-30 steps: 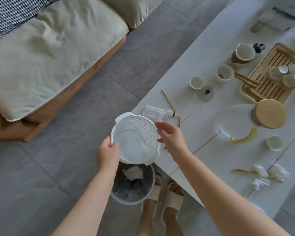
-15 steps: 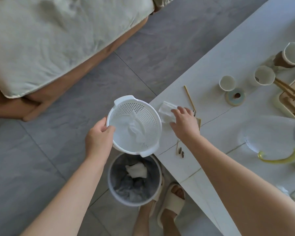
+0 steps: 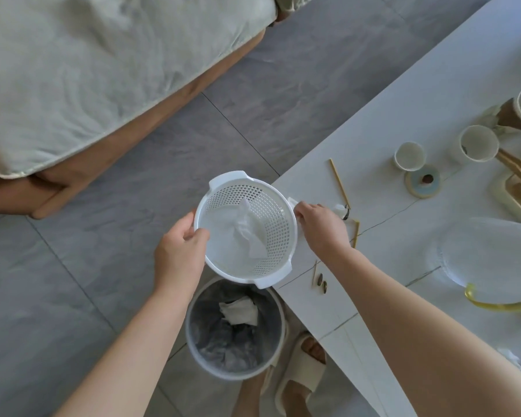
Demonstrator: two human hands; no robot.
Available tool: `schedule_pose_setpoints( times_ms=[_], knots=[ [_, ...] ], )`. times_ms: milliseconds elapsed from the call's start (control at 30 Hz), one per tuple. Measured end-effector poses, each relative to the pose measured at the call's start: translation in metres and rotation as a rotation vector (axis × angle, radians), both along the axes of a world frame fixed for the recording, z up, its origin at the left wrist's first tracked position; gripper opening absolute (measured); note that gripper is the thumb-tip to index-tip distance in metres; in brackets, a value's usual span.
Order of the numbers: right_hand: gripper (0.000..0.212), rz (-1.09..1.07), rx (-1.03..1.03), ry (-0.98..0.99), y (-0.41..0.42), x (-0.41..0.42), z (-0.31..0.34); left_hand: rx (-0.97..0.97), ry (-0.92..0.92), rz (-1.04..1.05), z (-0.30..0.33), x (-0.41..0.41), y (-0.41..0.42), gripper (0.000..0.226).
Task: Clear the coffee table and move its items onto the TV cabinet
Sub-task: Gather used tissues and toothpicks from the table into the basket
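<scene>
The person stands at the corner of the white coffee table (image 3: pixel 382 121) and holds a white perforated basket (image 3: pixel 269 218) in the air, just beside the table edge and above a grey waste bin (image 3: pixel 280 323) that stands on the floor. The left hand (image 3: pixel 179 254) grips the rim of the basket on its near left side, with the thumb over the edge and the fingers under it. Inside the basket lies a crumpled white tissue (image 3: pixel 248 233). The right hand (image 3: pixel 321 228) is at the table corner, close to the right side of the basket, with the fingers bent down over a white tissue on the table (image 3: pixel 292 202); only a small corner of this tissue shows past the fingers, so I cannot tell if the hand has really closed on it. In the bin there is a folded white paper (image 3: pixel 239 311) on top of a dark bag. On the table, near the right hand, lie a thin wooden stick (image 3: pixel 339 182) and two small dark seeds (image 3: pixel 322 281). Further away stand two small cups (image 3: pixel 409 155), a round blue coaster (image 3: pixel 423 182), a clear glass plate (image 3: pixel 491 254) and a yellow curved peel (image 3: pixel 500 303). A sofa with a pale cushion (image 3: pixel 103 70) is across the grey tiled floor.
</scene>
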State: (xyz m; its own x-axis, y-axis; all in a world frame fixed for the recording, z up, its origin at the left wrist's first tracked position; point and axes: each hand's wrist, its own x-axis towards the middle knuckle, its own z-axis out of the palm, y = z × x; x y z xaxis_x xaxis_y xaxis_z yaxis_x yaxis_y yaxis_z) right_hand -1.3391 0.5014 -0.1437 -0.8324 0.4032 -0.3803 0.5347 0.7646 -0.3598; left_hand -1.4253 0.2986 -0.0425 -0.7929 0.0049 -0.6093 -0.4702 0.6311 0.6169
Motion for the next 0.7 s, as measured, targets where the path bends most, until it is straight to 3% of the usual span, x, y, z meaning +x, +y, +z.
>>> schedule_pose_setpoints(
  times_ms=[100, 267, 333, 400, 500, 600, 700],
  knots=[
    [0.018, -0.152, -0.049, 0.104, 0.009, 0.002, 0.015, -0.005, -0.015, 0.006, 0.003, 0.003, 0.004, 0.037],
    [0.01, -0.547, -0.332, 0.331, 0.016, 0.004, 0.058, -0.013, -0.006, 0.01, 0.013, 0.01, 0.016, 0.037],
    [0.01, -0.596, -0.397, 0.426, 0.011, 0.004, 0.079, -0.016, -0.015, 0.005, 0.019, 0.014, 0.022, 0.04],
    [0.011, -0.508, -0.524, 0.462, 0.003, 0.006, 0.096, -0.004, -0.028, -0.002, 0.025, 0.017, 0.028, 0.041],
    [0.017, -0.316, -0.572, 0.361, -0.003, 0.011, 0.099, 0.004, -0.029, -0.014, 0.028, 0.02, 0.035, 0.038],
    [0.016, -0.471, -0.431, 0.319, 0.011, 0.021, 0.075, 0.006, -0.014, -0.03, 0.024, 0.017, 0.04, 0.036],
    [0.024, -0.557, -0.275, 0.107, 0.03, 0.036, 0.038, 0.011, -0.009, -0.041, 0.016, 0.013, 0.041, 0.036]
  ],
)
